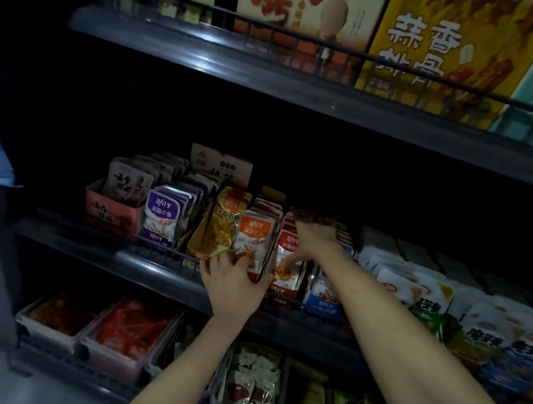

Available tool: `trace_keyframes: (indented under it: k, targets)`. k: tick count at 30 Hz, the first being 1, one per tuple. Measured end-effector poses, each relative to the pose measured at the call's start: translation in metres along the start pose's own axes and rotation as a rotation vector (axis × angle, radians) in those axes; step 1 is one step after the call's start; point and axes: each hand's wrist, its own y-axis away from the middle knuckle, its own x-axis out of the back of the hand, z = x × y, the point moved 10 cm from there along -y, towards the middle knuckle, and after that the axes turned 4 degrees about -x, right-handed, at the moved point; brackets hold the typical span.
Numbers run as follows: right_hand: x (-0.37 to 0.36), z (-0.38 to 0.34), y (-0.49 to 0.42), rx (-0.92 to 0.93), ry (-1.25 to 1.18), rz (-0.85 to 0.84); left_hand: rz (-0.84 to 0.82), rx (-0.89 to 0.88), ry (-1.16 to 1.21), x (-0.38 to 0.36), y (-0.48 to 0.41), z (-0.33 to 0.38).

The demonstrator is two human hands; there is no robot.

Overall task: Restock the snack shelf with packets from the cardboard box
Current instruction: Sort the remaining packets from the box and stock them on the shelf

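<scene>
The middle snack shelf (pixel 154 267) holds rows of small packets standing upright. My left hand (pixel 233 283) grips the front of a stack of orange packets (pixel 255 231) at the shelf's front rail. My right hand (pixel 314 236) reaches over the neighbouring row of red packets (pixel 287 275), fingers down among them and touching the front one. Purple packets (pixel 160 217) and a gold packet (pixel 223 227) stand to the left. The cardboard box is not in view.
A pink display carton (pixel 111 208) sits at the row's left end. White and green packets (pixel 422 293) fill the shelf's right side. The upper shelf (pixel 263 71) carries large boxes. The lower shelf has clear trays of red snacks (pixel 128 327).
</scene>
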Motion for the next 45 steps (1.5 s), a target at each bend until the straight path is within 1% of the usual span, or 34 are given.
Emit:
trace_keyframes:
  k: [3, 5, 7, 9, 11, 17, 22, 24, 29, 35, 40, 43, 45]
  targets:
    - [-0.006, -0.004, -0.004, -0.027, 0.026, -0.065, -0.006, 0.042, 0.021, -0.002, -0.001, -0.003]
    - [-0.011, -0.009, -0.004, -0.02, 0.017, -0.073, 0.0, 0.029, 0.011, -0.002, -0.001, -0.003]
    - [-0.01, -0.013, -0.003, -0.017, 0.036, 0.002, 0.013, 0.017, 0.014, 0.0, 0.0, -0.002]
    - [-0.001, -0.011, -0.006, -0.062, 0.141, 0.149, 0.034, 0.013, 0.019, 0.002, 0.0, -0.001]
    - [0.006, -0.008, -0.009, -0.096, 0.163, 0.247, 0.055, 0.009, 0.018, 0.004, 0.001, -0.001]
    - [0.013, -0.001, -0.01, -0.095, 0.097, 0.321, 0.092, 0.006, 0.028, 0.009, 0.002, 0.001]
    - [0.015, -0.007, -0.008, -0.089, 0.139, 0.394, 0.089, 0.019, 0.036, 0.007, 0.003, 0.0]
    - [0.014, -0.006, -0.008, -0.098, 0.137, 0.397, 0.079, 0.025, 0.045, 0.005, 0.004, -0.001]
    - [0.011, 0.003, -0.012, -0.101, 0.001, 0.327, 0.076, 0.031, 0.027, 0.001, 0.004, -0.003]
    - [0.01, 0.002, -0.012, -0.067, -0.023, 0.286, 0.087, 0.039, 0.029, -0.003, 0.004, -0.005]
    - [0.018, -0.008, -0.005, -0.019, 0.045, 0.346, 0.096, 0.046, 0.048, -0.002, 0.004, -0.007]
    - [0.02, -0.008, -0.002, -0.017, 0.03, 0.395, 0.05, 0.058, 0.053, -0.005, 0.004, -0.008]
    - [0.019, -0.006, -0.004, -0.029, 0.016, 0.389, 0.036, 0.057, 0.059, -0.005, 0.005, -0.008]
